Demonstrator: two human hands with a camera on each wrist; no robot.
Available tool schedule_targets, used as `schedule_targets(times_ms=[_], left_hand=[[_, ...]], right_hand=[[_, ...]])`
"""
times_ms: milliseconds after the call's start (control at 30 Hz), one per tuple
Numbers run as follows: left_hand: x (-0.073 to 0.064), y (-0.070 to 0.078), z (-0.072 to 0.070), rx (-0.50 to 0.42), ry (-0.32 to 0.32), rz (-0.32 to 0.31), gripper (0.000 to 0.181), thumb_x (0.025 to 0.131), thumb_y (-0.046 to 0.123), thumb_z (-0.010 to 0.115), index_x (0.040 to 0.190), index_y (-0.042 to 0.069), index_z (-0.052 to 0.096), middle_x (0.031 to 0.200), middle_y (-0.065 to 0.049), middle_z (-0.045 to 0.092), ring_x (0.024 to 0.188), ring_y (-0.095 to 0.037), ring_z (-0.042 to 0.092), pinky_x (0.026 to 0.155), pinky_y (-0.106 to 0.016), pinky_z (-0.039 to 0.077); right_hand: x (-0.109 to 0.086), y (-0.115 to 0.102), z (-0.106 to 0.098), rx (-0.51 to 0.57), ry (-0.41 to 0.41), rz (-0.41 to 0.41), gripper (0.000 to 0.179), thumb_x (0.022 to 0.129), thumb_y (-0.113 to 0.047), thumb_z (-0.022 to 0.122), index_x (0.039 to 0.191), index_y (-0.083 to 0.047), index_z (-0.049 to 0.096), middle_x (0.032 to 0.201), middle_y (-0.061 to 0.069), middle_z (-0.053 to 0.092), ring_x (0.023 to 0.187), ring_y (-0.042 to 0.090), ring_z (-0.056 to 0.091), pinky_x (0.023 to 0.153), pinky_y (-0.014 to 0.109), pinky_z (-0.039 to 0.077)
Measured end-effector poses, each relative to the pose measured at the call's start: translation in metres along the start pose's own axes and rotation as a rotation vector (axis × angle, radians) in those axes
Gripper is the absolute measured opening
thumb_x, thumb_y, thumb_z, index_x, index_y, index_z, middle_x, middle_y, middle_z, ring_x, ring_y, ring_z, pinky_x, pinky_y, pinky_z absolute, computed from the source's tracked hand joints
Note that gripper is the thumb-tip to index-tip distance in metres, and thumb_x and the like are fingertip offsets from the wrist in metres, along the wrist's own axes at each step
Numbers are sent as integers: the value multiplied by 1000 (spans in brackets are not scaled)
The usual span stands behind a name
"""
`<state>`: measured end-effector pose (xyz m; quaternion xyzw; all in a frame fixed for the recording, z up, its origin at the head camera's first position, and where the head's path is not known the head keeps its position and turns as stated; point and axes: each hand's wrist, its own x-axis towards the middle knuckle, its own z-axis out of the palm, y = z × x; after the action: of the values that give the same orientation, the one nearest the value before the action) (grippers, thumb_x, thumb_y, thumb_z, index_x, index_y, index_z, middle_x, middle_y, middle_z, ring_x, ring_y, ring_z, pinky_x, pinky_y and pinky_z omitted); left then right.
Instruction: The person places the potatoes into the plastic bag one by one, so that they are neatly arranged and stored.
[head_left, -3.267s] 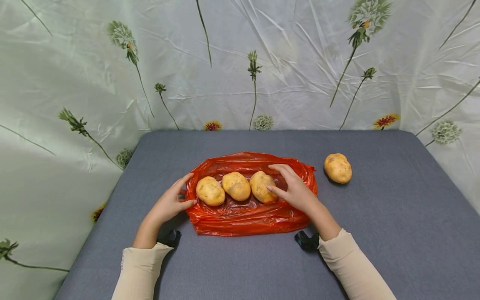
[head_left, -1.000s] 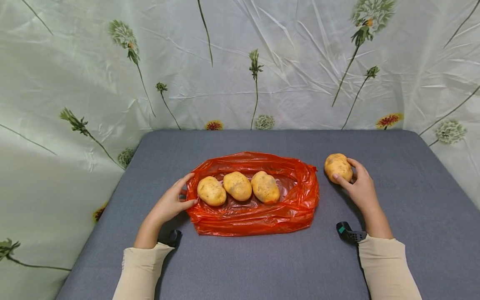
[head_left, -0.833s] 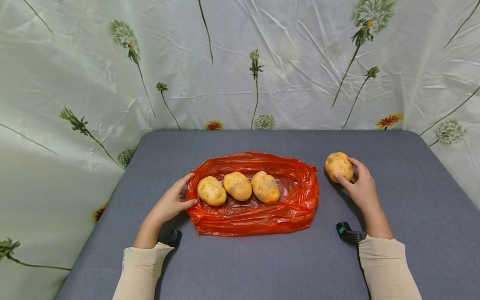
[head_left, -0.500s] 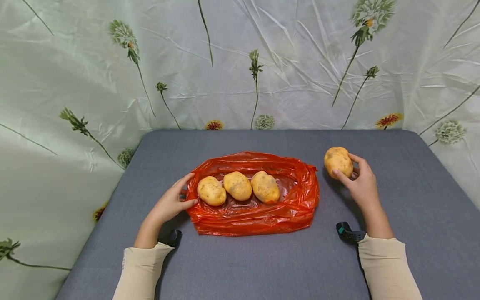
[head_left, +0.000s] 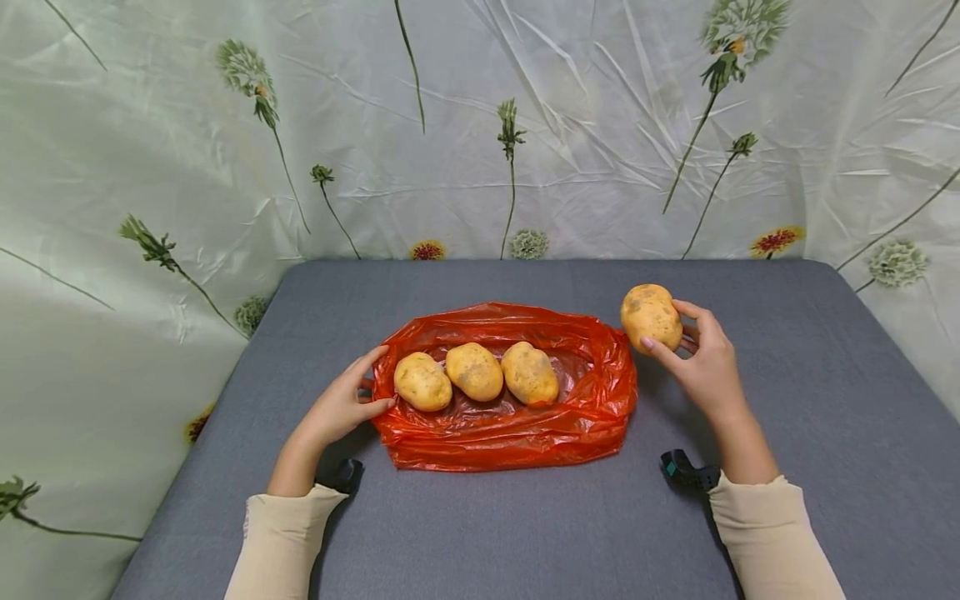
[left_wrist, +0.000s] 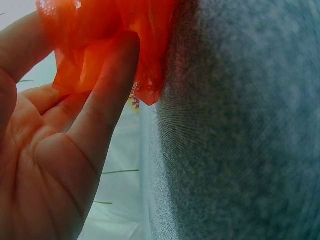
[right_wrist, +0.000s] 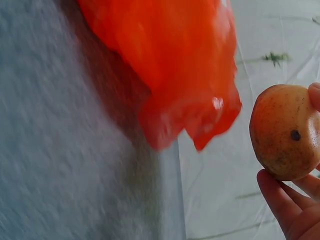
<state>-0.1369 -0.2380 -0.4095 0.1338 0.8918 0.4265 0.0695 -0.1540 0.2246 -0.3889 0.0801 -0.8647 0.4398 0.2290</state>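
Note:
A red plastic bag [head_left: 510, 447] lies on the table with its mouth spread wide, and three potatoes [head_left: 474, 372] sit in a row inside it. My left hand [head_left: 339, 408] holds the bag's left edge; in the left wrist view the thin red plastic [left_wrist: 90, 35] hangs between its thumb and fingers. Just off the bag's upper right corner, my right hand [head_left: 707, 362] grips another potato [head_left: 651, 319] from the right, raised above the table. The right wrist view shows a dark spot on that potato [right_wrist: 282, 132], beside the bag's crumpled end [right_wrist: 185, 75].
The grey cloth-covered table [head_left: 480, 533] reaches back to a pale curtain [head_left: 435, 192] with a flower print, which also runs along the left side. A black wrist mount [head_left: 688, 472] sits at the right cuff, with another [head_left: 347, 477] at the left.
My right hand has gone from the potato inside the bag to the one at the right, gripped it, lifted it and carried it left towards the bag. The left hand has stayed put.

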Motion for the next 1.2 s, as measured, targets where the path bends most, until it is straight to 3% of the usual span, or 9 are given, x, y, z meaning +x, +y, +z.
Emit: schedule_targets(times_ms=[333,533,733,833,967,1200], left_hand=[[-1,0,-1,-14,-5,2,77,79,15,70,141,8,25,137,-20,29,99,-33,47,72,-40,49],[-1,-1,-1,-17,-6,9,76,79,15,70,141,7,26,137,-20,29,98,-33,47,72,-39,49],[0,-1,-1,-14,-5,6,76,79,15,70,141,8,26,136,-20,29,98,-33,47,72,-40,49],[-1,-1,0,-13,-6,2,76,79,16,70,141,8,26,136,-20,30,98,-33,48,72,-40,49],[-1,-1,0,-12,-5,2,77,79,15,70,141,8,26,136,-20,30,98,-32,48,73,-40,49],[0,-1,0,-4,-3,16,76,79,15,70,140,7,26,135,-20,31,97,-32,48,73,-40,49]], right_hand=[[-8,-11,21,28,-108,-160,66,67,-3,77,124,5,44,119,19,47,99,36,53,78,6,35],[-14,-14,32,42,-173,-204,66,65,-1,79,122,5,45,118,18,49,95,30,56,78,8,38],[-20,-15,40,45,-240,-215,63,65,-6,80,119,3,48,118,15,51,96,25,55,79,14,41],[-21,-14,42,61,-280,-207,60,66,-9,80,117,1,49,115,14,52,96,26,54,80,24,45],[-23,-11,46,63,-343,-160,58,68,-14,79,115,0,49,114,13,52,97,27,55,79,38,46],[-26,-9,50,-24,-419,-96,60,71,-27,77,116,-2,48,114,16,51,104,30,51,85,45,42]])
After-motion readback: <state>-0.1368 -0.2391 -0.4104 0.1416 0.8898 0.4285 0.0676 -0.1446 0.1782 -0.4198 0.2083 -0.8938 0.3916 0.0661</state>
